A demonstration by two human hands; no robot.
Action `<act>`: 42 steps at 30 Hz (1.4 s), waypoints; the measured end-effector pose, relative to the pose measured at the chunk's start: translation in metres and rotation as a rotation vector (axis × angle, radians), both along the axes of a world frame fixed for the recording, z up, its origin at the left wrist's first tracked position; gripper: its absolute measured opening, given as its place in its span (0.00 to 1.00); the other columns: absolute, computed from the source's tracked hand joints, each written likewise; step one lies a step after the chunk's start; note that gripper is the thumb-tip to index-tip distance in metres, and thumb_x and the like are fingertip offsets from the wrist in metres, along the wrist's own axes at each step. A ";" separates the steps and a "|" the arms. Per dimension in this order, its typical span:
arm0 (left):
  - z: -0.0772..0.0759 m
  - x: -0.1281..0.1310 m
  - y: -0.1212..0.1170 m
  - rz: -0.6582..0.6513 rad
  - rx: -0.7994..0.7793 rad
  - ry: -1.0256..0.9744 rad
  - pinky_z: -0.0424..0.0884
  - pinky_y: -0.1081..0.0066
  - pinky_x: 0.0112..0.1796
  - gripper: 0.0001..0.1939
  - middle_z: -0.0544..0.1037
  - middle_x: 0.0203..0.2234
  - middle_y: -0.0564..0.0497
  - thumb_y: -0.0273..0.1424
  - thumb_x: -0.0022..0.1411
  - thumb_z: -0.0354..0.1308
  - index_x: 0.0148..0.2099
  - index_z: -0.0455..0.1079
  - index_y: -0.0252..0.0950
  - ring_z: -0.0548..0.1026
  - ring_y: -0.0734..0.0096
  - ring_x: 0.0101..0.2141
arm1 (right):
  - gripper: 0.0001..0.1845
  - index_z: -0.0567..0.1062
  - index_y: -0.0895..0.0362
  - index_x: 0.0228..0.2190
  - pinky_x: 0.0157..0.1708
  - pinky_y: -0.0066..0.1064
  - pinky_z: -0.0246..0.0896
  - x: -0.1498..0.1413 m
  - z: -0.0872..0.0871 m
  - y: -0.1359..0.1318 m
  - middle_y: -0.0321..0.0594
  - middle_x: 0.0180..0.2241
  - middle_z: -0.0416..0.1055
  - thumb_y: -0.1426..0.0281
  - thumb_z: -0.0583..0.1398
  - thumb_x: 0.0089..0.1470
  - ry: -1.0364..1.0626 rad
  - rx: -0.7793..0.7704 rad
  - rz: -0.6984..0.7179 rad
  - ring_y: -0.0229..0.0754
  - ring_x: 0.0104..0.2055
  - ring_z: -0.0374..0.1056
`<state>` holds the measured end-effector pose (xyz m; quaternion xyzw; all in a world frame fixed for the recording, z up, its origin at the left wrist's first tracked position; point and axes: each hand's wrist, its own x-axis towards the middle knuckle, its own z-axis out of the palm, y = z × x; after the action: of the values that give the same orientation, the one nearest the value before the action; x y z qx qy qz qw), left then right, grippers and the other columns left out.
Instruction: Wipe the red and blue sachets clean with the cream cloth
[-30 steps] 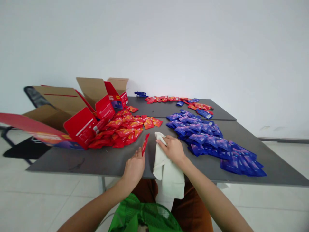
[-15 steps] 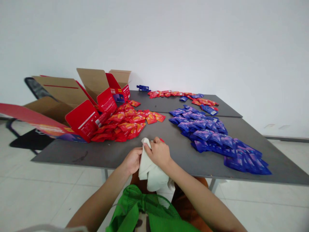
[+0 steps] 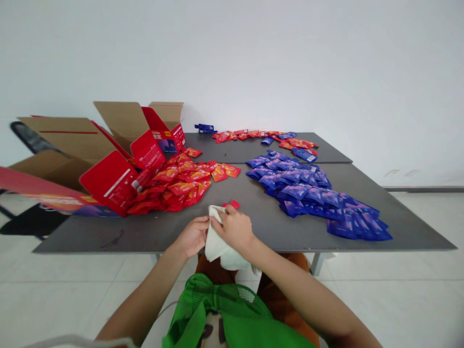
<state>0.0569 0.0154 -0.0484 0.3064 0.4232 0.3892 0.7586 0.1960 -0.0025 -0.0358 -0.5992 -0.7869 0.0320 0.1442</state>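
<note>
Both hands meet at the near edge of the grey table (image 3: 145, 232). My right hand (image 3: 235, 228) is closed on a white cloth (image 3: 217, 245) and on a red sachet (image 3: 232, 204) whose tip sticks out beyond the fingers. My left hand (image 3: 192, 235) grips the cloth from the left, fingers curled against it. The cloth hangs down off the table edge toward my lap. A heap of red sachets (image 3: 181, 186) lies ahead to the left, and a long heap of blue sachets (image 3: 311, 198) lies to the right.
Open red-and-brown cardboard boxes (image 3: 119, 159) stand at the table's left. A row of mixed red and blue sachets (image 3: 268, 139) lies along the far edge. A green mesh bag (image 3: 224, 314) sits in my lap. A black chair (image 3: 29, 140) stands behind the boxes.
The red sachet passed from my left hand into the cloth. Both hands came together on the cloth and drew back toward the table edge, with the cloth bunched up.
</note>
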 end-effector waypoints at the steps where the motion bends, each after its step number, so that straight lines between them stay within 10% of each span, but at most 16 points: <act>1: 0.000 0.000 -0.002 -0.038 0.025 -0.021 0.74 0.68 0.41 0.14 0.80 0.34 0.41 0.22 0.55 0.55 0.45 0.73 0.28 0.78 0.63 0.38 | 0.25 0.69 0.46 0.53 0.35 0.34 0.64 0.007 -0.002 0.008 0.43 0.41 0.70 0.52 0.44 0.65 -0.004 -0.017 -0.091 0.44 0.37 0.71; 8: 0.017 -0.020 -0.027 -0.076 0.223 0.196 0.73 0.58 0.42 0.26 0.78 0.42 0.39 0.38 0.55 0.61 0.54 0.71 0.30 0.77 0.56 0.40 | 0.22 0.74 0.50 0.46 0.34 0.35 0.63 0.047 -0.010 0.040 0.44 0.37 0.72 0.53 0.48 0.63 -0.013 -0.033 -0.321 0.47 0.35 0.72; 13: 0.086 -0.063 -0.019 0.222 0.769 1.348 0.69 0.57 0.48 0.29 0.77 0.48 0.43 0.36 0.61 0.48 0.64 0.61 0.36 0.74 0.54 0.47 | 0.21 0.74 0.51 0.45 0.34 0.32 0.61 0.053 -0.013 0.038 0.43 0.37 0.71 0.53 0.49 0.63 -0.027 -0.026 -0.303 0.45 0.35 0.71; 17: 0.128 -0.075 0.025 0.328 0.864 2.041 0.67 0.48 0.47 0.33 0.72 0.53 0.35 0.27 0.62 0.42 0.69 0.47 0.32 0.72 0.45 0.50 | 0.21 0.74 0.51 0.45 0.34 0.31 0.60 0.055 -0.014 0.038 0.43 0.37 0.71 0.53 0.49 0.63 -0.011 -0.023 -0.300 0.44 0.36 0.71; 22: 0.100 -0.093 0.099 0.197 1.141 2.180 0.55 0.56 0.58 0.29 0.61 0.60 0.29 0.22 0.64 0.37 0.66 0.48 0.16 0.53 0.52 0.63 | 0.20 0.74 0.50 0.44 0.34 0.31 0.60 0.061 -0.012 0.034 0.41 0.37 0.72 0.53 0.49 0.63 0.002 -0.012 -0.234 0.43 0.35 0.71; 25: 0.068 -0.109 0.125 -0.252 1.001 2.256 0.57 0.51 0.56 0.28 0.61 0.59 0.27 0.20 0.63 0.37 0.64 0.52 0.15 0.56 0.48 0.62 | 0.20 0.74 0.50 0.42 0.34 0.30 0.60 0.063 -0.011 0.031 0.41 0.36 0.72 0.54 0.49 0.63 0.020 -0.004 -0.218 0.43 0.35 0.71; 29: 0.050 -0.126 0.135 -0.452 0.838 2.289 0.60 0.45 0.54 0.34 0.46 0.65 0.27 0.21 0.60 0.41 0.68 0.44 0.19 0.54 0.42 0.62 | 0.19 0.74 0.51 0.41 0.32 0.30 0.60 0.063 -0.012 0.032 0.40 0.36 0.72 0.55 0.51 0.63 0.041 0.006 -0.229 0.43 0.34 0.71; 42: 0.128 -0.117 0.185 -0.283 1.248 2.112 0.53 0.64 0.62 0.29 0.71 0.56 0.45 0.33 0.61 0.38 0.55 0.71 0.28 0.61 0.63 0.61 | 0.13 0.76 0.50 0.38 0.31 0.29 0.62 0.069 0.011 0.007 0.39 0.32 0.74 0.58 0.56 0.58 0.135 0.001 -0.157 0.43 0.31 0.72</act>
<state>-0.0603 0.2000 0.0793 0.8230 0.5333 0.0009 -0.1955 0.2649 0.0045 -0.0253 -0.6555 -0.7260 0.0605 0.1990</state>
